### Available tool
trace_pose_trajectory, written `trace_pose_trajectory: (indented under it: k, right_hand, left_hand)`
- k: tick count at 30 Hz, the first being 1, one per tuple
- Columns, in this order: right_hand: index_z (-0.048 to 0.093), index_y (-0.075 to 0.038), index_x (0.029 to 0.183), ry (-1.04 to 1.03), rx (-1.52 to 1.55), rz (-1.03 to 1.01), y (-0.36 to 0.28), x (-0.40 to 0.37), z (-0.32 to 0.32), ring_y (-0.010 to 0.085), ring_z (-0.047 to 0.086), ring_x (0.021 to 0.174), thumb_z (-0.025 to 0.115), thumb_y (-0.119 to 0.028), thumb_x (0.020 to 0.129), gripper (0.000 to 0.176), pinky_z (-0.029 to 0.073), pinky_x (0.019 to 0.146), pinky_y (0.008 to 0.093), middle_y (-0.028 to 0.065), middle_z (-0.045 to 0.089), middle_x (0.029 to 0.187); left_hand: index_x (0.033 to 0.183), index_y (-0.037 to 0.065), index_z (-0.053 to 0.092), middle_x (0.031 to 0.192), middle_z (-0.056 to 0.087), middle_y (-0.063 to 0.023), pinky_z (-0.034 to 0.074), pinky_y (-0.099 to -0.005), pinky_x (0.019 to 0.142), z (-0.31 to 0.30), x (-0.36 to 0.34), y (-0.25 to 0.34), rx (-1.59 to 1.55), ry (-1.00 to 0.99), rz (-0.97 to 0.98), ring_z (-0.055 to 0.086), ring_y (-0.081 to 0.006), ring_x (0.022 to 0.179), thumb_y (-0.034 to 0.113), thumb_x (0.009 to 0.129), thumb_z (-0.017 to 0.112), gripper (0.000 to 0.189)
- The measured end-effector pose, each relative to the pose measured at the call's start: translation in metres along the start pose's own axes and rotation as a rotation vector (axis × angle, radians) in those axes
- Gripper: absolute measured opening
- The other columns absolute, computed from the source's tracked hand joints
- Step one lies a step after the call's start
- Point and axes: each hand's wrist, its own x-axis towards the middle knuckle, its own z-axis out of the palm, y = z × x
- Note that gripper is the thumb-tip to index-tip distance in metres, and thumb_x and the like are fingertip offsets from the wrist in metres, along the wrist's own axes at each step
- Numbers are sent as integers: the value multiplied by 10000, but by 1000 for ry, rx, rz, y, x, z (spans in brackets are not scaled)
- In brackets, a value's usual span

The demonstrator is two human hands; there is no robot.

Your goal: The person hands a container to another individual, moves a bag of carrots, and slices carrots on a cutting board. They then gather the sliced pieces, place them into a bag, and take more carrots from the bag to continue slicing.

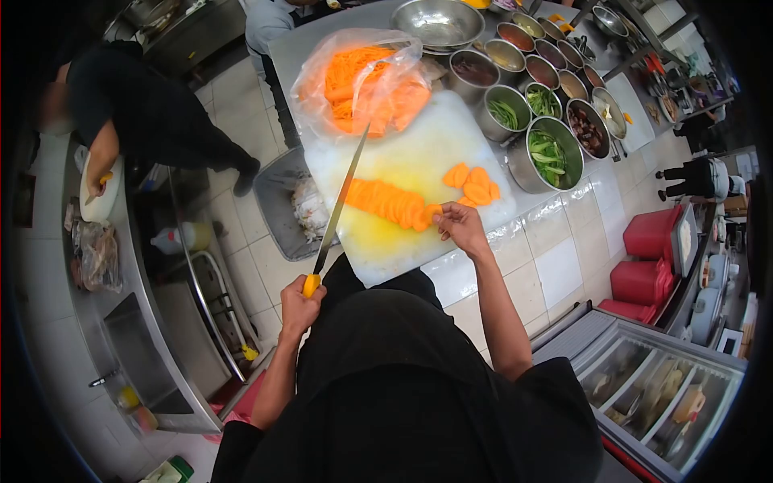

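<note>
My left hand (303, 304) is closed round the yellow handle of a long knife (342, 201), whose blade points up and away over the left part of a white cutting board (475, 137). Overlapping orange slices (386, 201) lie in a row across the board. At the row's right end my right hand (460, 228) pinches an orange slice (432, 214) between its fingers. A few loose slices (477, 185) rest just beyond it. A clear plastic bag (362, 80) of shredded orange vegetable sits at the board's far left.
Metal pots of greens (550, 153) and sauces (541, 72) stand right of the board, with a metal bowl (437, 22) behind. A grey bin (278, 189) is below the left edge. Another person (153, 97) works at the left counter.
</note>
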Motion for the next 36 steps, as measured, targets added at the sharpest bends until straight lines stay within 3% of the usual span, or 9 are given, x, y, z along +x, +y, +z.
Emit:
trace_pose_trajectory:
  k: [4,7,11,13,19,26,32,34,36]
  right_hand:
    - [664,-8,913,-83,-66,79,4,-6,8,52,561,582,672,-92,865,97,465,489,218,3,633,721]
    - [667,1,943,158,-562,-138,5,-7,16,108,609,610,741,-103,783,204,510,592,277,50,657,706]
    - [671,-7,972,198,-633,-82,-5,-9,24,138,633,638,748,-104,735,268,519,646,293,77,663,693]
    - [670,-27,997,219,-652,-129,-3,-8,26,282,660,747,695,-141,739,283,526,704,362,129,662,791]
    - [640,-4,983,258,-688,-240,-8,-12,36,308,613,951,688,-89,759,245,497,820,404,159,608,983]
    - [635,-17,975,108,-581,-144,-12,1,26,324,619,920,702,-101,763,238,498,800,412,147,621,981]
    - [643,-44,1017,236,-786,-330,-20,13,19,310,619,925,709,-104,753,279,499,818,416,138,623,1011]
    - [649,-70,1059,418,-935,-562,-22,37,-9,297,591,986,690,-92,764,299,500,837,408,115,603,1087]
    - [641,-95,1112,379,-1053,-495,-56,41,-25,299,550,1050,665,-74,766,348,497,851,402,86,572,1155]
  left_hand:
    - [772,-29,589,599,553,-114,405,-336,528,0,1,2,-9,-17,-13,494,-166,542,152,773,684,204]
    - [762,-29,583,590,545,-110,403,-337,523,0,1,4,3,-22,-19,490,-163,534,155,772,683,210]
    - [754,-31,578,581,540,-113,403,-341,521,1,2,0,15,-13,3,488,-166,528,159,772,682,216]
    - [751,-33,577,578,539,-117,405,-344,522,0,2,1,11,-6,17,489,-171,525,162,772,681,222]
    - [759,-33,587,588,556,-128,412,-348,527,1,2,-5,0,7,28,501,-185,523,167,769,684,223]
    - [772,-32,599,592,562,-132,416,-351,529,0,-2,1,20,3,23,509,-187,525,169,767,688,220]
    - [783,-29,602,601,565,-132,418,-347,534,1,-1,-2,24,5,33,516,-188,535,166,767,688,214]
    - [780,-30,598,600,563,-134,417,-347,532,-1,-2,-3,25,0,20,516,-189,534,165,768,686,214]
    - [776,-30,595,597,562,-133,416,-348,530,-2,-5,0,25,0,25,514,-188,531,164,769,685,214]
